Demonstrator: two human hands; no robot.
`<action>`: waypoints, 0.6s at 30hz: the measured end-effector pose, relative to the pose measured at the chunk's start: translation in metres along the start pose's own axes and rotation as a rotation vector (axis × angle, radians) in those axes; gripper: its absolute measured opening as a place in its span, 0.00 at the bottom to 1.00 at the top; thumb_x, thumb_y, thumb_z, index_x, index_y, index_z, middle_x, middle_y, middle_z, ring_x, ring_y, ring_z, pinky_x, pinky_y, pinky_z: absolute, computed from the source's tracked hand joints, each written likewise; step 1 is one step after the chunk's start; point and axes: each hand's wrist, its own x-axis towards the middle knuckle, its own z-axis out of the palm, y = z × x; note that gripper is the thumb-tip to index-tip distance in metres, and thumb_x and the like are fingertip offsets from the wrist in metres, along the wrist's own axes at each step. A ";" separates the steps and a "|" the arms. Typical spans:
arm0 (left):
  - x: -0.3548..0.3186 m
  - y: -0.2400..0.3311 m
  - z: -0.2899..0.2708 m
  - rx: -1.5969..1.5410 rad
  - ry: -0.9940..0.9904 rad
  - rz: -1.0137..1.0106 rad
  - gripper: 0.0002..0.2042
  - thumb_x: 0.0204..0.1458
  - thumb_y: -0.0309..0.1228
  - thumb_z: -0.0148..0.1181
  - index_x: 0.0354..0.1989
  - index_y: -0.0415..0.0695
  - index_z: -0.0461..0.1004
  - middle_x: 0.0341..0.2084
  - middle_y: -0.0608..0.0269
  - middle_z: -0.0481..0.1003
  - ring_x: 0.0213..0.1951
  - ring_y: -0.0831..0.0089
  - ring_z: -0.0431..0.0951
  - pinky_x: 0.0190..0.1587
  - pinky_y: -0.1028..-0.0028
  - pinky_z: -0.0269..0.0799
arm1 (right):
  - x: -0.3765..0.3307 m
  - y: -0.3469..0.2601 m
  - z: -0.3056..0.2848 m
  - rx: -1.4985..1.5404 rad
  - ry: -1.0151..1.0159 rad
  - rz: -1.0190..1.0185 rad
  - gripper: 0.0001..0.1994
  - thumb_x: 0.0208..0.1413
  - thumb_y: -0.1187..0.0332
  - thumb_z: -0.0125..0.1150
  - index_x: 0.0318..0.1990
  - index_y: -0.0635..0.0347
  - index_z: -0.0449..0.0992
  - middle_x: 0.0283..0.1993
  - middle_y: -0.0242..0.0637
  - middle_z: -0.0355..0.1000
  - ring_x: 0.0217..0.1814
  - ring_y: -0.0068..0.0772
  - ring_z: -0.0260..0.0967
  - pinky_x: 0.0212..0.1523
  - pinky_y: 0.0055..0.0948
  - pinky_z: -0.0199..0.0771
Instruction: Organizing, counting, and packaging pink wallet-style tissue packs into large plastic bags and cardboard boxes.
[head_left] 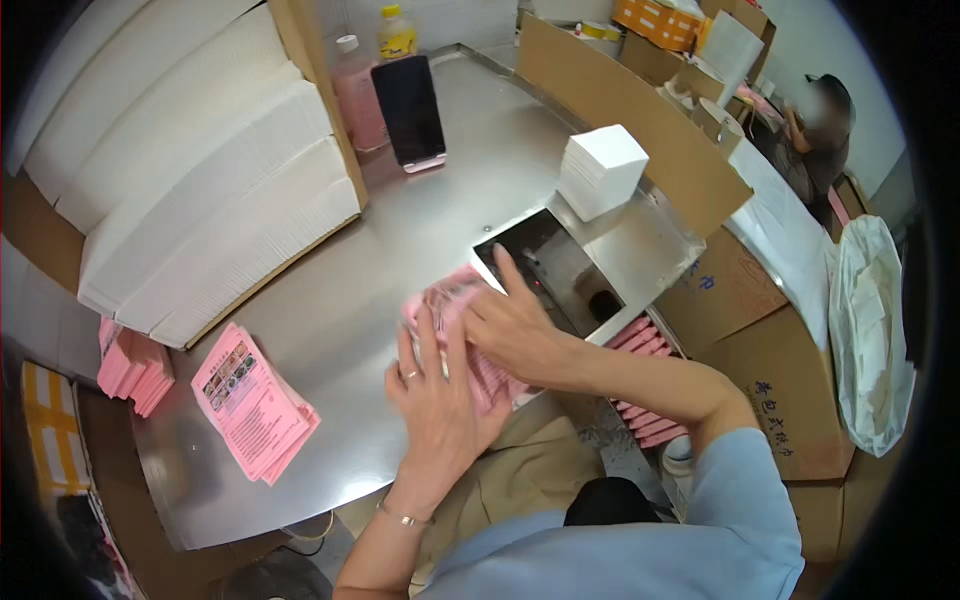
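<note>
A pink printed paper packet (447,293) lies at the table's near edge, slightly blurred, with both my hands on it. My left hand (437,405) has its fingers across the packet's left side and its thumb along the near edge, gripping it. My right hand (520,335) presses bent fingers onto the packet's right side, while one finger stretches out toward the rectangular opening in the table. What lies inside the packet is hidden by my hands. To the left rests a fanned stack of flat pink printed packets (250,405).
The metal table (330,340) has a white-rimmed opening (545,260) with a white napkin stack (603,170) beyond it. A carton of white paper stacks (230,200) stands left. A phone (408,110) stands upright behind. Filled pink packs (645,375) sit below right. Another person (815,140) sits far right.
</note>
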 end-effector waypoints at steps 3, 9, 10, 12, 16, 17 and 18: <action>0.006 -0.002 -0.001 0.080 0.176 -0.121 0.40 0.40 0.55 0.68 0.62 0.48 0.68 0.67 0.41 0.57 0.66 0.44 0.58 0.60 0.47 0.52 | 0.000 -0.013 0.001 0.113 -0.119 0.021 0.13 0.46 0.66 0.62 0.40 0.60 0.77 0.41 0.41 0.74 0.45 0.38 0.74 0.61 0.50 0.63; -0.008 0.002 -0.015 0.184 -0.031 -0.125 0.29 0.46 0.51 0.66 0.56 0.53 0.75 0.61 0.46 0.61 0.58 0.47 0.61 0.52 0.54 0.56 | -0.004 0.128 -0.077 -0.625 0.408 0.251 0.20 0.49 0.68 0.64 0.49 0.66 0.75 0.38 0.46 0.73 0.41 0.51 0.70 0.42 0.46 0.72; 0.000 0.006 -0.012 0.136 -0.043 -0.196 0.29 0.46 0.51 0.66 0.57 0.54 0.74 0.59 0.47 0.62 0.55 0.49 0.62 0.51 0.54 0.56 | -0.002 0.149 -0.087 -0.858 0.473 0.256 0.17 0.50 0.65 0.64 0.47 0.64 0.79 0.39 0.45 0.73 0.41 0.49 0.69 0.43 0.44 0.71; 0.002 0.005 -0.010 0.144 0.019 -0.162 0.28 0.46 0.51 0.66 0.54 0.51 0.75 0.55 0.48 0.63 0.52 0.50 0.63 0.51 0.55 0.56 | -0.016 0.184 -0.080 -0.552 0.299 0.491 0.11 0.52 0.64 0.63 0.38 0.61 0.81 0.36 0.44 0.72 0.43 0.47 0.68 0.44 0.46 0.68; 0.002 -0.001 -0.016 0.155 0.046 0.001 0.26 0.45 0.51 0.67 0.47 0.46 0.74 0.52 0.53 0.67 0.48 0.52 0.64 0.50 0.55 0.56 | -0.024 0.197 -0.078 -0.458 0.356 0.532 0.10 0.54 0.65 0.60 0.29 0.61 0.82 0.34 0.44 0.71 0.42 0.45 0.68 0.42 0.45 0.69; 0.003 -0.001 -0.020 0.110 0.012 0.040 0.26 0.45 0.51 0.68 0.46 0.45 0.73 0.50 0.56 0.68 0.46 0.53 0.65 0.50 0.55 0.55 | -0.023 0.196 -0.080 -0.459 0.388 0.529 0.10 0.54 0.66 0.60 0.28 0.63 0.82 0.33 0.44 0.71 0.41 0.45 0.68 0.41 0.45 0.69; 0.002 0.001 -0.020 0.109 0.005 0.040 0.26 0.45 0.51 0.68 0.46 0.45 0.73 0.50 0.56 0.68 0.46 0.53 0.65 0.50 0.55 0.55 | -0.024 0.196 -0.081 -0.462 0.420 0.526 0.11 0.54 0.67 0.59 0.27 0.64 0.81 0.33 0.44 0.71 0.41 0.45 0.68 0.41 0.45 0.69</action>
